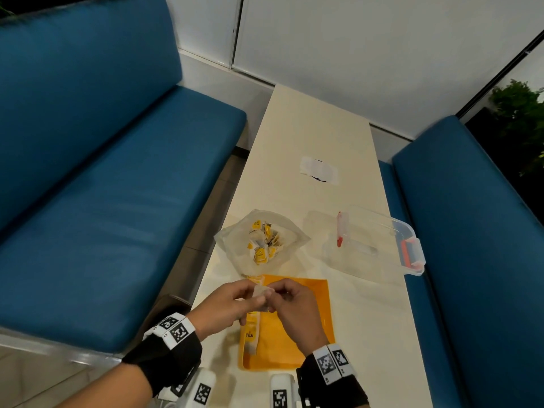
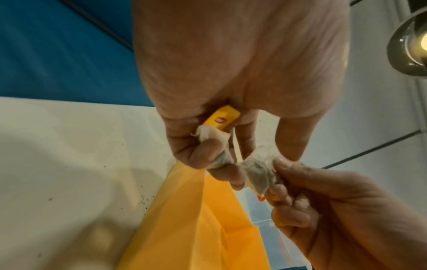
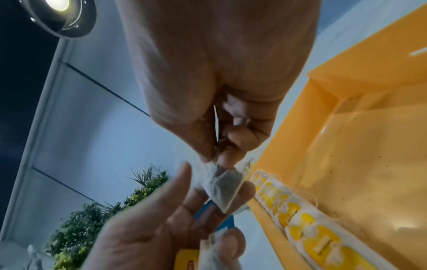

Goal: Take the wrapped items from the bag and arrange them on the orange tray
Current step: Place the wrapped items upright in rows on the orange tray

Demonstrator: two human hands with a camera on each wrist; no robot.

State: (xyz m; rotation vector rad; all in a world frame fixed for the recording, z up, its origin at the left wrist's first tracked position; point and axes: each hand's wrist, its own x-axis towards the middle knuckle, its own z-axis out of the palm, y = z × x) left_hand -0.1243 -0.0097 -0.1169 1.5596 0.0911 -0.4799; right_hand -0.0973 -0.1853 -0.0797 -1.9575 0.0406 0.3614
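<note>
Orange tray (image 1: 306, 328), yellow-tagged tea bags (image 1: 263, 242)

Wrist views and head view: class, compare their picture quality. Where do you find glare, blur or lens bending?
Head view: the blue cushioned benches bow outward from wide-angle bending, and the lighting is dim and even. Left wrist view: a round ceiling lamp glares at the right edge, and the orange plastic tray is soft. Right wrist view: the same lamp flares top left; the near left hand is blurred.

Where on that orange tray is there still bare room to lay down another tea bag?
The orange tray is bare across its middle and right side, up to the right rim. Its left edge is crowded: a row of tea bags lies along it. Both hands hover over the tray's far left corner.
</note>
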